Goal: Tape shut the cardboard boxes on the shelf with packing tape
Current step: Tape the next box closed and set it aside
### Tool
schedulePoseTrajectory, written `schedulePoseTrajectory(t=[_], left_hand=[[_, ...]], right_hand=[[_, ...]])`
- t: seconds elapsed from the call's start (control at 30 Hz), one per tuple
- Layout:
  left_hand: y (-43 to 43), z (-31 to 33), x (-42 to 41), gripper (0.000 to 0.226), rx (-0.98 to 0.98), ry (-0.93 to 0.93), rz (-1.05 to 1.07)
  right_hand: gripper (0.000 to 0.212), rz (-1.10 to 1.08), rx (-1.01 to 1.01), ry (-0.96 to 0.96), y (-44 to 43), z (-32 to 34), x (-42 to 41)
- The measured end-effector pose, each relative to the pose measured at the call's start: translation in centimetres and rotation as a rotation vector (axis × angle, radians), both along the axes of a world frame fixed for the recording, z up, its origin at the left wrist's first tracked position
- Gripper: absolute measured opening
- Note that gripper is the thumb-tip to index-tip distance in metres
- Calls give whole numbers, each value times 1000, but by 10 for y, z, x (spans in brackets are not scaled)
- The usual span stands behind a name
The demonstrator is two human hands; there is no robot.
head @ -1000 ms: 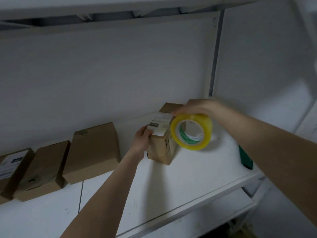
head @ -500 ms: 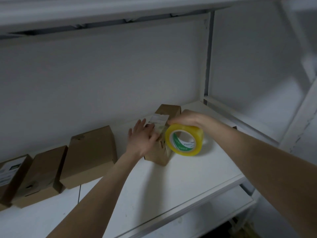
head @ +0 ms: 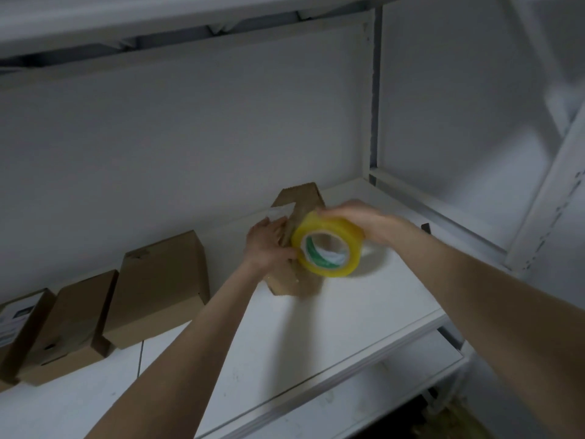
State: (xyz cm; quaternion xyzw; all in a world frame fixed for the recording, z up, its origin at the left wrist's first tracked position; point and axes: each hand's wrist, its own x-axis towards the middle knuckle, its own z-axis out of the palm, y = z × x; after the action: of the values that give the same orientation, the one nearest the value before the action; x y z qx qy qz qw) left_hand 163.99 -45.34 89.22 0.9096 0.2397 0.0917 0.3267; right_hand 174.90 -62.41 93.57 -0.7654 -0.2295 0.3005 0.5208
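Observation:
A small brown cardboard box stands near the back of the white shelf, partly hidden by both hands. My left hand lies flat against its top and left side, fingers straight. My right hand grips a yellow roll of packing tape from above, holding it just in front of the box's right side. A white label shows on the box top, blurred.
Three more cardboard boxes lie in a row on the shelf to the left: a larger one, a middle one, and one with a white label. A shelf post rises behind; a lower shelf sits below.
My left hand went from gripping the box's left side to pressing flat on its top. The tape roll stayed by the box's right side; the view shifted, and the green object at right left the frame.

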Motion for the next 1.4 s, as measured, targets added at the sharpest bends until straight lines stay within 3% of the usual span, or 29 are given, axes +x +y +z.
schedulePoseTrajectory(t=[0.1, 0.13, 0.23, 0.43, 0.63, 0.87, 1.03, 1.17, 1.27, 1.4], left_hand=[[-14, 2, -7, 64, -606, -353, 173], [-17, -2, -9, 56, -719, -388, 212], [-18, -23, -18, 45, -872, -390, 270], [-9, -48, -25, 50, -917, -426, 311], [-5, -48, -23, 39, -938, -489, 345], [-7, -40, -14, 48, -878, -475, 286], [-8, -39, -13, 44, -877, -467, 268], [-6, -37, -16, 44, -884, -441, 256], [-5, -35, -23, 38, -879, -386, 206], [4, -22, -21, 34, -774, -194, 187]], right_hand=[[68, 16, 153, 100, 9, 37, 5], [74, 46, 152, 103, 13, 45, 4], [63, 86, 4, -54, 34, 41, -6], [53, 79, -82, -167, 58, 27, -18], [56, 87, -317, -467, 42, 39, -3], [68, 59, -405, -439, 17, 39, 12], [65, 131, -669, -527, 1, 40, 5], [67, 122, -636, -499, -1, 33, -6], [55, 94, -594, -526, 3, 32, -12], [43, 105, -586, -549, 3, 33, -13]])
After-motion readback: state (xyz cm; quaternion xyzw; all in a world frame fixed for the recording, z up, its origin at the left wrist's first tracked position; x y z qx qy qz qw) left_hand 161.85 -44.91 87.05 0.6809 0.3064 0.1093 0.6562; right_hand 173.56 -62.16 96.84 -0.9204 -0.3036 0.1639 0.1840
